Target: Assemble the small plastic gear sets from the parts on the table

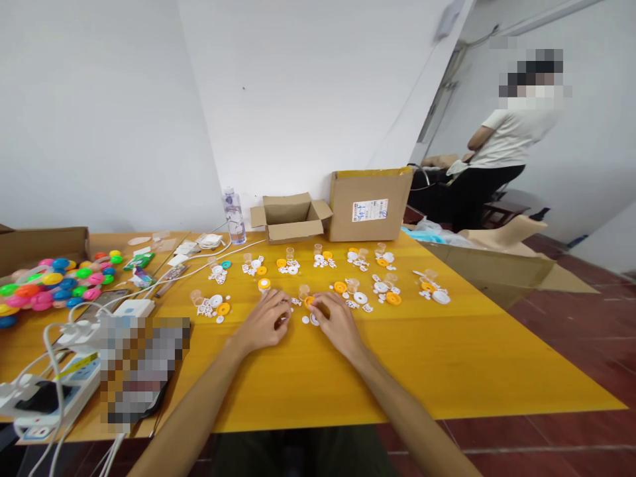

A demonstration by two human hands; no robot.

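Observation:
My right hand [340, 324] is over the middle of the table, its thumb and index finger closed at the edge of a small orange ring [309, 301]. Just behind that ring stands a clear plastic cup [303, 291], with small white discs [305, 319] lying in front. To the left is my left hand [265, 322], fingers curled in and the thumb near the index fingertip; what lies between them is too small to make out. Beyond its knuckles stands a white and orange round piece [264, 284]. White dotted pieces [295, 302] lie between the two hands.
Similar groups of parts, with an orange ring [223, 309] or a clear cup [352, 285], spread across the yellow table [397, 371]. Behind are an open carton [293, 228], a closed box [370, 205] and a bottle [234, 215]. Power strips [84, 371] and cables lie left; a person [511, 139] stands right.

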